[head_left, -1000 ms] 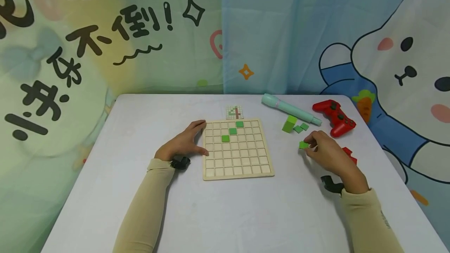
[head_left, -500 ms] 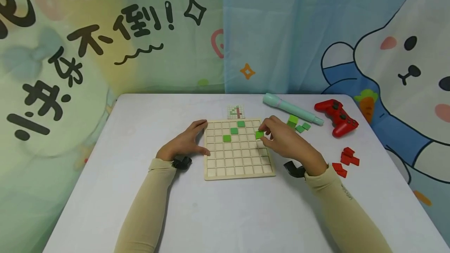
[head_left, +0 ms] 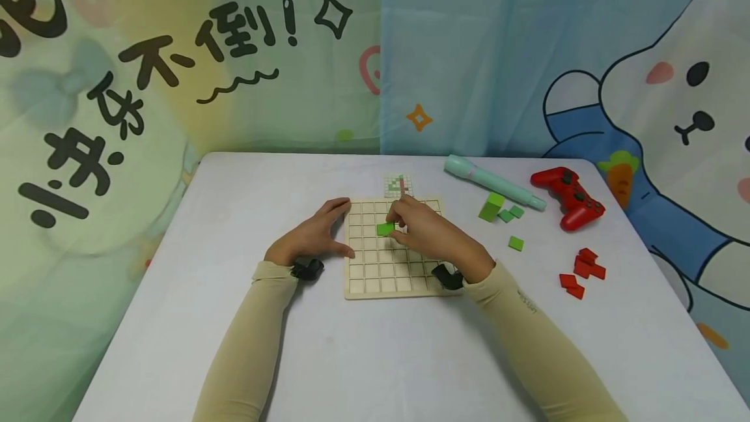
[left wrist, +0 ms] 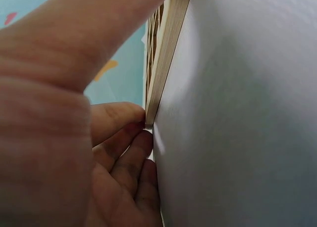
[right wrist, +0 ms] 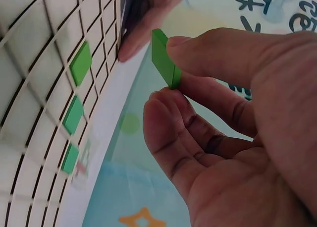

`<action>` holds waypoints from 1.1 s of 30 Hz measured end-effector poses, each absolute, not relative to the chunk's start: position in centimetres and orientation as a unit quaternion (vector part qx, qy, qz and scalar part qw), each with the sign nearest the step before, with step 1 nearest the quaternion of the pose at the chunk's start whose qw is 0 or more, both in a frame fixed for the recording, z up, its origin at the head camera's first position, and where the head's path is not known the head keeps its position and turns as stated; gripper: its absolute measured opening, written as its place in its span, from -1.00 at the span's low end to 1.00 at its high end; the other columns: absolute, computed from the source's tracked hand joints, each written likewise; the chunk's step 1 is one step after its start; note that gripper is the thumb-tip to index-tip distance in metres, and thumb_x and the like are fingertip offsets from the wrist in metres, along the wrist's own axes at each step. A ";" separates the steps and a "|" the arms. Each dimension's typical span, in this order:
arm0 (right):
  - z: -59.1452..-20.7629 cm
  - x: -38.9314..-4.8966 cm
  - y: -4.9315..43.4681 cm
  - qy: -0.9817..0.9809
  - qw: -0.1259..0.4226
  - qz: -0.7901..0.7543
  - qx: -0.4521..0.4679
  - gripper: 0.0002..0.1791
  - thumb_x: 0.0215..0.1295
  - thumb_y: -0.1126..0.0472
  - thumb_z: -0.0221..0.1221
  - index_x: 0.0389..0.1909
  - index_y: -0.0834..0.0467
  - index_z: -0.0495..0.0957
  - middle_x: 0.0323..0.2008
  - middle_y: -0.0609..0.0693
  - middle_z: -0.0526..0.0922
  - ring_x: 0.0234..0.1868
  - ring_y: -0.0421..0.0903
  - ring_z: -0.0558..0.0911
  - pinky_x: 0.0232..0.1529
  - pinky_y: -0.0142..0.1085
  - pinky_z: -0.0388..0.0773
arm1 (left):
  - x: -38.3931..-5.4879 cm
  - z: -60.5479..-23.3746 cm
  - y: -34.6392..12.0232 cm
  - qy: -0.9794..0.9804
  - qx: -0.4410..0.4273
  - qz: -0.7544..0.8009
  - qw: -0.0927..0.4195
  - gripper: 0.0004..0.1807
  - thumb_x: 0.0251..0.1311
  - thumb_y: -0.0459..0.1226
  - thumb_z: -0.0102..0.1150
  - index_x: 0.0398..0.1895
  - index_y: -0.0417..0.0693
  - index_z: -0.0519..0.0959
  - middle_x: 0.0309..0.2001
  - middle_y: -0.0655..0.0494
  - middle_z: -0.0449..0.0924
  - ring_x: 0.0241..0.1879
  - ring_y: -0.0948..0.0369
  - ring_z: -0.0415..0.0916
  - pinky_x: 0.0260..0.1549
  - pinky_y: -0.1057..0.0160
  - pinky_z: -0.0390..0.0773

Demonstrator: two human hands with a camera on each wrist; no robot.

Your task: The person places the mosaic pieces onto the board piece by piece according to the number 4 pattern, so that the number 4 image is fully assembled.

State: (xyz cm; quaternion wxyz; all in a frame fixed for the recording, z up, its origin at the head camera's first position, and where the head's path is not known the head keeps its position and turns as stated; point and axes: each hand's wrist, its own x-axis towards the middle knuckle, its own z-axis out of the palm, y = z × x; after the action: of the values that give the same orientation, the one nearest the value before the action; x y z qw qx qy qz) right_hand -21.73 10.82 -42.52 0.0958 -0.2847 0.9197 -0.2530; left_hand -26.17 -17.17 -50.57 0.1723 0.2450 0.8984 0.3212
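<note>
A wooden grid board [head_left: 364,273] lies on the white table. My left hand [head_left: 313,234] rests at its left side, thumb and fingertips touching the edge; the left wrist view has the fingertips [left wrist: 138,113] right at the board's rim. Between thumb and fingers my right hand [head_left: 436,233] pinches a small green square tile [head_left: 385,229], held over the upper left part of the grid. The right wrist view shows it tilted [right wrist: 163,58] and apart from the board. Three green tiles [right wrist: 80,63] sit diagonally in grid cells there; in the head view the right hand hides them.
Behind the board lies a small pattern card [head_left: 394,184]. To the right are a green block [head_left: 491,206], loose green tiles [head_left: 515,243], a teal tube-shaped thing [head_left: 492,182], a red game controller [head_left: 567,197] and several red tiles [head_left: 582,266].
My right hand has carried the green tile leftward from the table's right side to above the grid, uncovering a loose green tile and the red tiles. The left hand stays at the board's edge.
</note>
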 end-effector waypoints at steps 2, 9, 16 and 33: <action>-42.6 -22.0 10.0 0.919 0.104 -0.244 -0.291 -0.79 0.49 0.25 0.32 0.03 0.23 0.60 0.02 0.13 0.60 0.01 0.03 0.62 0.08 -0.09 0.65 | -26.2 -50.5 -17.2 0.898 0.241 0.324 0.176 0.33 0.09 0.04 0.65 0.76 -0.10 -0.03 0.76 0.00 -0.14 0.76 -0.06 -0.13 0.64 -0.15 0.19; -43.9 -22.5 7.8 0.920 0.135 -0.213 -0.301 -0.79 0.51 0.22 0.31 0.05 0.20 0.61 0.03 0.08 0.59 -0.07 -0.08 0.61 0.03 -0.19 0.65 | -26.1 -50.7 -17.3 0.897 0.239 0.325 0.179 0.33 0.09 0.05 0.65 0.76 -0.09 -0.04 0.77 0.04 -0.14 0.76 -0.03 -0.14 0.64 -0.14 0.19; -45.1 -22.6 6.8 0.924 0.142 -0.188 -0.300 -0.79 0.53 0.23 0.28 0.05 0.23 0.60 0.02 0.10 0.57 -0.11 -0.10 0.56 -0.01 -0.20 0.63 | -26.1 -50.6 -17.3 0.894 0.237 0.334 0.181 0.33 0.09 0.03 0.65 0.77 -0.07 -0.04 0.77 0.05 -0.15 0.76 -0.02 -0.15 0.65 -0.12 0.17; -46.5 -23.0 6.3 0.928 0.125 -0.180 -0.302 -0.83 0.49 0.27 0.31 -0.01 0.22 0.61 -0.07 0.08 0.59 -0.20 -0.13 0.52 -0.10 -0.24 0.58 | -26.0 -50.3 -17.3 0.895 0.239 0.335 0.173 0.31 0.09 0.02 0.66 0.76 -0.10 -0.01 0.76 0.03 -0.11 0.76 -0.03 -0.12 0.65 -0.12 0.18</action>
State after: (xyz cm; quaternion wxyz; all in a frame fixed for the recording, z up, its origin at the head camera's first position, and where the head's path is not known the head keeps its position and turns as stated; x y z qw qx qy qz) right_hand -22.99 6.35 -46.46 0.1247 -0.3021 0.9278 -0.1799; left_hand -26.02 -17.27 -50.34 0.1728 0.2394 0.8949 0.3347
